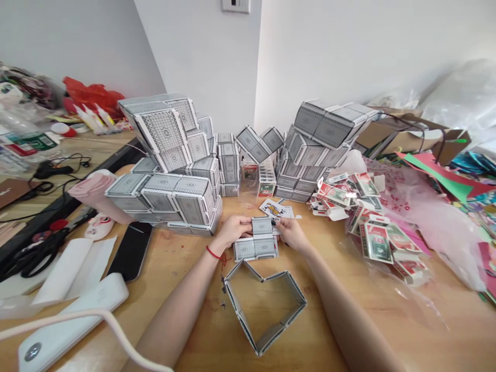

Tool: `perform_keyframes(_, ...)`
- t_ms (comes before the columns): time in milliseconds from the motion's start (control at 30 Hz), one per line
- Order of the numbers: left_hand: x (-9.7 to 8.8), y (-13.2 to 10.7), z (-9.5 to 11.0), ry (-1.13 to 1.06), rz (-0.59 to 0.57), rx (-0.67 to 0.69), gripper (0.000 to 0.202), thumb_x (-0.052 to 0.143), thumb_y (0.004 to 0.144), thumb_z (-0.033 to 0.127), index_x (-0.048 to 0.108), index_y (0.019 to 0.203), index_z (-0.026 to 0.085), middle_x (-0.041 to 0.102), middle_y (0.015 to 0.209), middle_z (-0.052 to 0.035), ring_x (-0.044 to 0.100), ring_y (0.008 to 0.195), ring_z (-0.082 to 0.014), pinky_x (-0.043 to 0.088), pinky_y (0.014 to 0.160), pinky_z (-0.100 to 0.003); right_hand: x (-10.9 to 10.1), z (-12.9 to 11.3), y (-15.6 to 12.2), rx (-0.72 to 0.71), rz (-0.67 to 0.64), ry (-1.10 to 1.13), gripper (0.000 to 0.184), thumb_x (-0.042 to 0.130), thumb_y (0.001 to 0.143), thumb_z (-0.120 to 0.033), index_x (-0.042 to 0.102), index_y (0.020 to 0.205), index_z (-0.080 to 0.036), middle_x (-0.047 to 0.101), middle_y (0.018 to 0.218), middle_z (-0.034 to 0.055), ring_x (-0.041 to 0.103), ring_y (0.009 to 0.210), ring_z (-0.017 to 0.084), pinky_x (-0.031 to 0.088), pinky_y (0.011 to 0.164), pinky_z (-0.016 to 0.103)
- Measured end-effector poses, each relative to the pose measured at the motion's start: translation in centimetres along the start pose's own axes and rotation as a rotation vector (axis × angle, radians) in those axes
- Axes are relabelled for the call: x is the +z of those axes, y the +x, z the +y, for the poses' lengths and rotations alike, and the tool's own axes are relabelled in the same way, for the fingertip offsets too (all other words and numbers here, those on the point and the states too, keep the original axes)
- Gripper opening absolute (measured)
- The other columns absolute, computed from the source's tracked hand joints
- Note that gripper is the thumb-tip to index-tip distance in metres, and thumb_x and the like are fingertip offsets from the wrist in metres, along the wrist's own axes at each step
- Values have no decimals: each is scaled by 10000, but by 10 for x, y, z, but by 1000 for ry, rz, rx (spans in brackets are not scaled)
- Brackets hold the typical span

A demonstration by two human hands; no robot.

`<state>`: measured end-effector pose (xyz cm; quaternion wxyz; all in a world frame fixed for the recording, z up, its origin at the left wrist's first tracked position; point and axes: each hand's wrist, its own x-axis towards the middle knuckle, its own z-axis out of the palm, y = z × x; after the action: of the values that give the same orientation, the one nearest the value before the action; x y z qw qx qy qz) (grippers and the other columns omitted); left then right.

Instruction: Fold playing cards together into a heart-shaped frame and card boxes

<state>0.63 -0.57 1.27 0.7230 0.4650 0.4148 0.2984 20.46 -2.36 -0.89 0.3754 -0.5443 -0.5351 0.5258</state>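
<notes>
Between my hands is a playing card point(262, 226), its grey patterned back facing up. My left hand point(234, 230) pinches its left edge, and my right hand point(292, 233) grips the right edge. Just below, joined card panels point(245, 249) lie on the table, partly under the held card; whether they are attached to it I cannot tell. Beyond my right fingers are loose face-up cards point(276, 208). Nearer to me, between my forearms, stands a heart-shaped frame point(284, 325) made of folded cards, open at the top.
Stacked card-built blocks rise at the left point(166, 194) and right point(310, 150). Opened card boxes point(377, 242) pile up at right beside a plastic bag point(434, 217). A phone point(130, 250), a white power bank point(77, 323) with cable and black scissors point(46, 250) lie left.
</notes>
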Motion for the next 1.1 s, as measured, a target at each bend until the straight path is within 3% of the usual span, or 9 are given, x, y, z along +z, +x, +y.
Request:
perform_keyframes(367, 4, -1, 1, 20, 2, 12, 228, 669, 660, 163, 691, 881, 111, 714, 763, -52, 633, 613, -123, 488, 566, -212, -1, -8, 1, -31, -13, -25, 413, 583, 678, -542, 436, 521, -189, 421, 397, -57, 311, 366, 63, 222, 364, 201)
perform_keyframes(667, -2, 0, 3, -58, -26, 18, 300, 626, 680, 122, 654, 978, 108, 713, 835, -79, 639, 633, -119, 493, 572, -202, 0, -10, -4, -76, -18, 58, 411, 517, 718, -603, 434, 665, -204, 424, 397, -83, 331, 280, 65, 217, 305, 196)
perform_keyframes(833, -3, -3, 7, -101, -70, 10, 266, 652, 684, 204, 649, 924, 90, 704, 835, -95, 653, 677, -145, 503, 610, -227, 1, -10, -4, -103, -2, 91, 413, 524, 714, -610, 479, 743, -200, 450, 416, -79, 351, 274, 71, 220, 299, 201)
perform_keyframes(1000, 0, 1, 2, -5, 6, -8, 190, 695, 658, 256, 621, 734, 98, 676, 689, -48, 624, 600, -117, 495, 581, -224, 1, -6, -5, -106, 61, 130, 407, 532, 721, -600, 446, 624, -215, 423, 390, -66, 343, 289, 77, 221, 315, 211)
perform_keyframes(1100, 3, 4, 2, 17, 76, 12, 200, 703, 642, 268, 597, 711, 113, 646, 639, -20, 601, 551, -108, 481, 544, -220, -4, -7, -7, -71, 1, 246, 410, 521, 732, -590, 464, 598, -207, 513, 461, -20, 403, 349, 91, 288, 357, 225)
